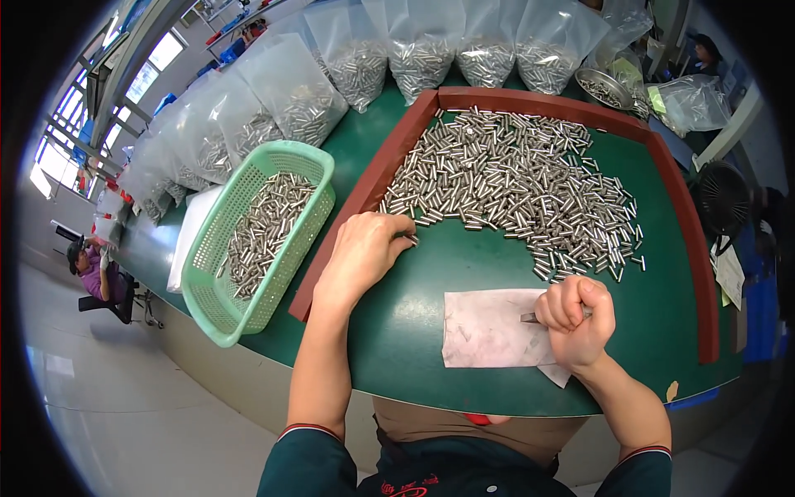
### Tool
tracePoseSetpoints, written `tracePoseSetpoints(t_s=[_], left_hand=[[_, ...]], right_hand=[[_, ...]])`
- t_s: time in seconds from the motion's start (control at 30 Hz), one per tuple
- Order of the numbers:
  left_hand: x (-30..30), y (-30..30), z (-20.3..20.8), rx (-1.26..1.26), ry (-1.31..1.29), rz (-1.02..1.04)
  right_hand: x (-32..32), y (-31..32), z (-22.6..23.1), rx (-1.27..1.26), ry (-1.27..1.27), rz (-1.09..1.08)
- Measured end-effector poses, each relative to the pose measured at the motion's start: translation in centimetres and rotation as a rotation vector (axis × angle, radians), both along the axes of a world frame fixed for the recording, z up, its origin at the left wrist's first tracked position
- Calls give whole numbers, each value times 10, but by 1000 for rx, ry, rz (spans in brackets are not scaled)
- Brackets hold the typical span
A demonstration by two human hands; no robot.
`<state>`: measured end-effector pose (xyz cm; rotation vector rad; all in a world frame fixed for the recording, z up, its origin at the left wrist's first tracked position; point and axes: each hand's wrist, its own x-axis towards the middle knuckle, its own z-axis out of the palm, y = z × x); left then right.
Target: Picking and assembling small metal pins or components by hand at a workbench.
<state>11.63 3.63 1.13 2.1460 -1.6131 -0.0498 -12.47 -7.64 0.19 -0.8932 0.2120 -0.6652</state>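
Note:
A large pile of short shiny metal pins (pixel 505 174) spreads over the green tabletop (pixel 414 306) inside a red-brown frame (pixel 364 195). At the pile's near left edge, beside the frame, is my left hand (pixel 362 253), thumb and fingers pinched together. A small shiny bit shows at its fingertips, too little to make out. My right hand (pixel 577 319) is closed in a fist above the right end of a smudged pale pink cloth (pixel 489 331). A metal pin (pixel 530 317) sticks out of the fist on its left side; the rest is hidden by the fingers.
Left of the frame stands a light green perforated basket (pixel 281 286) holding many pins. Clear plastic bags of pins (pixel 422 62) line the back and left. A metal bowl (pixel 603 87) sits back right, a black fan (pixel 722 199) at right. Another person (pixel 103 273) sits far left.

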Motion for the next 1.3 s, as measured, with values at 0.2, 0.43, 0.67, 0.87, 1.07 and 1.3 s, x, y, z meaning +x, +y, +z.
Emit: tracePoseSetpoints(t_s=[0.2,0.43,0.67,0.87,1.07,1.3], left_hand=[[-18,-7,-4,3,-59,-27],[-34,-18,-20,-110,-221,-12],[-57,-25,-13,-542,597,-79],[-65,-24,-21,-467,765,-161],[-61,-27,-27,-444,776,-150],[-61,-28,-29,-419,817,-154]], right_hand=[[-2,-2,0,14,14,-14],[1,-1,-1,53,13,-10],[1,-2,-2,1,54,-3],[1,-2,1,82,27,-13],[0,-1,1,81,30,-17],[0,-1,1,91,36,-16]])
